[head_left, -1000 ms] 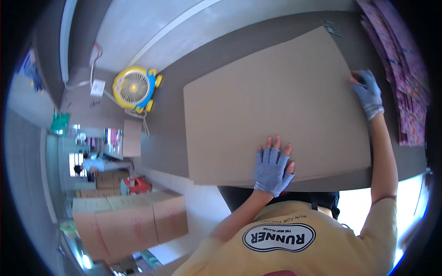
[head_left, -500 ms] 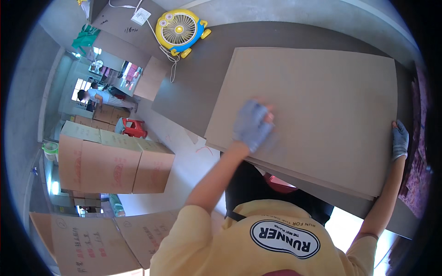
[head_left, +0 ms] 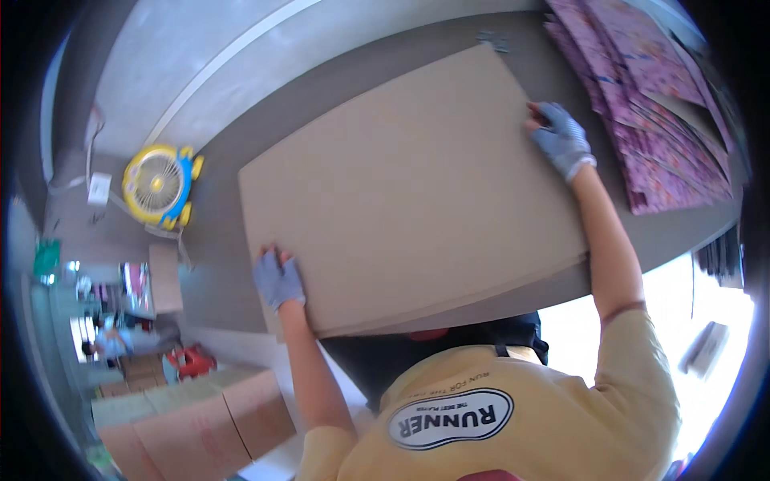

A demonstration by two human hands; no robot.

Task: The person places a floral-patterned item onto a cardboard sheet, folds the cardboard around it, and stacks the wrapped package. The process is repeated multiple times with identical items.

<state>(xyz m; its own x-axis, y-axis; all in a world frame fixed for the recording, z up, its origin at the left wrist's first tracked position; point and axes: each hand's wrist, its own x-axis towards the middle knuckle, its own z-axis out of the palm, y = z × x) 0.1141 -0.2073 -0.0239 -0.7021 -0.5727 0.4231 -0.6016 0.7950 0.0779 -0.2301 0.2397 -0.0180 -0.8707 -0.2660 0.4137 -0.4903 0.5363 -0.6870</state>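
Note:
A large tan cardboard sheet (head_left: 409, 184) lies flat on the grey-brown table before me, on top of at least one more sheet whose edge shows along the near side. My left hand (head_left: 279, 279), in a grey fingerless glove, rests on the sheet's left edge with its fingers stretched out. At the right edge is my right hand (head_left: 559, 138), gloved the same way. Its fingers are bent around the sheet's rim; the fingertips are partly hidden.
Purple patterned folded pieces (head_left: 650, 104) are stacked on the table (head_left: 216, 256) at the right. A yellow and blue fan (head_left: 158, 186) stands at its left end. Small grey objects (head_left: 493, 40) lie beyond the sheet. Cardboard cartons (head_left: 200, 425) and another person (head_left: 112, 342) are off left.
My left hand has gone from the sheet's middle to its left edge. The right hand has moved farther up the right edge. My view has turned right, showing more of the purple stack.

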